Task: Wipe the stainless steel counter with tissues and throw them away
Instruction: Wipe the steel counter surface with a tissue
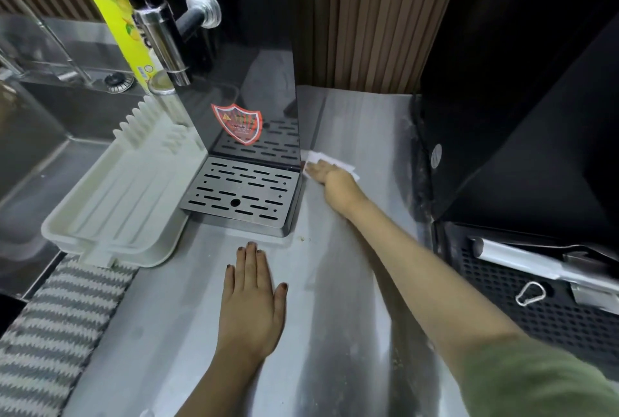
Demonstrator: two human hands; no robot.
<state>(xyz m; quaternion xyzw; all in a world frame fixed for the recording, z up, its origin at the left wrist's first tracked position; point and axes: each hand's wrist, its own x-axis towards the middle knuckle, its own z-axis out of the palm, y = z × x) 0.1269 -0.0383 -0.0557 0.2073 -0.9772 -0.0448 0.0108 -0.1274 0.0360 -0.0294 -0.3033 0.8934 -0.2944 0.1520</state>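
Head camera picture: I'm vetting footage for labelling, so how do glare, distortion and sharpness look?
In the head view, wide-angle distortion bows the wall slats; soft glare streaks the steel counter; the glossy black dispenser mirrors its drip tray; the right hand on the tissue looks slightly soft.

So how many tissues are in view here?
1: a white tissue pressed flat on the counter under the right hand, beside the drip tray. More layers may be hidden beneath the hand.

Dim, glary steel — warped edges
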